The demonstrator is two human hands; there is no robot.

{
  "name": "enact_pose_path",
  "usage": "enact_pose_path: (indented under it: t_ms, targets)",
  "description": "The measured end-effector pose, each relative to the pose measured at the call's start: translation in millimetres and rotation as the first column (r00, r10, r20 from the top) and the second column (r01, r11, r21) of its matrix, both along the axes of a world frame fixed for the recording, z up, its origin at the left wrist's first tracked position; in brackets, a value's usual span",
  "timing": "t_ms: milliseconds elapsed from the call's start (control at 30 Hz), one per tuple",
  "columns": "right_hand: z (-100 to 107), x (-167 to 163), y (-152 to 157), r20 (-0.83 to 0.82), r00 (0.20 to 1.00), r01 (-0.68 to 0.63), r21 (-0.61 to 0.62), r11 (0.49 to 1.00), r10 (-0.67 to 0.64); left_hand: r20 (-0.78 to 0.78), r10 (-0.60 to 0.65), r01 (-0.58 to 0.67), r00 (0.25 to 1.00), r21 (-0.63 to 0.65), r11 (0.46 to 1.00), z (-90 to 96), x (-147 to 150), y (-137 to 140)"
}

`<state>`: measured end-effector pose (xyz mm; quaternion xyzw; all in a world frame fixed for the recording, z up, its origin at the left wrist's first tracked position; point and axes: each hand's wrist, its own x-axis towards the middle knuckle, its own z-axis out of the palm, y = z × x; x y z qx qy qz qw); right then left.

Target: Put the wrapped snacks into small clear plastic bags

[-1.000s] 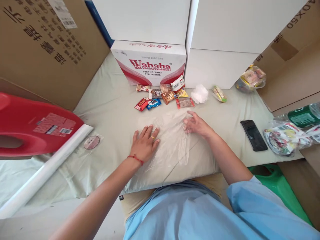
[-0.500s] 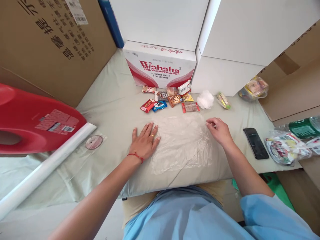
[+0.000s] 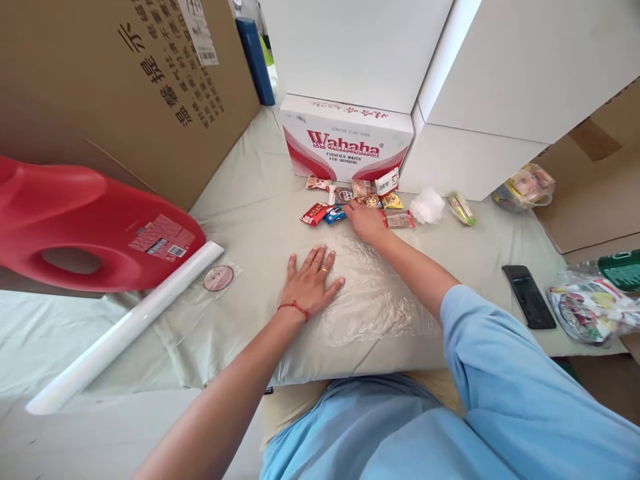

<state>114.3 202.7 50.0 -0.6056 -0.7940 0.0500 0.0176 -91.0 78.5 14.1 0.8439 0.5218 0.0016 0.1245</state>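
My left hand [image 3: 310, 283] lies flat on a clear plastic sheet or bag [image 3: 370, 300], fingers spread, at its left edge. My right hand [image 3: 367, 223] reaches over the plastic to the pile of wrapped snacks. It covers part of a brown cookie packet [image 3: 373, 201], its fingertips beside a blue packet [image 3: 335, 214]; its grip is hard to make out. Around it lie a red packet [image 3: 315, 214], a yellow packet [image 3: 391, 200], a white packet [image 3: 387, 181] and a clear, red-ended packet [image 3: 399, 219].
A Wahaha carton [image 3: 347, 143] stands behind the snacks. Rightward are crumpled white plastic [image 3: 428, 205], a small green-and-yellow pack [image 3: 462, 209], a phone [image 3: 529, 297] and a tub of snacks [image 3: 525, 187]. At left are a red jug [image 3: 115, 227], a white roll [image 3: 125, 330] and a round pink item [image 3: 219, 278].
My right hand has moved left and forward, from the plastic's right edge to the snack pile. My left hand stays flat on the plastic. The view has shifted slightly.
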Motion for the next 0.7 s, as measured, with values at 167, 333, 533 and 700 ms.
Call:
enact_pose_path:
  t_ms: [167, 333, 533, 700]
  targets:
    - [7, 54, -53, -0.315, 0.948, 0.088, 0.091, 0.992, -0.055, 0.023, -0.003, 0.003, 1.000, -0.013, 1.000, -2.4, 0, 0]
    - [17, 103, -121, -0.557, 0.817, 0.230, 0.076, 0.970, -0.150, 0.032, -0.005, 0.005, 0.999, -0.018, 1.000, -2.8, 0, 0]
    - [8, 88, -167, -0.314, 0.948, -0.012, 0.099, 0.995, 0.043, -0.019, -0.001, 0.001, 1.000, 0.012, 1.000, -3.7, 0, 1]
    - [0, 79, -168, -0.306, 0.933, -0.204, -0.025, 0.979, 0.187, -0.059, -0.013, 0.014, 0.998, 0.018, 1.000, -1.7, 1, 1]
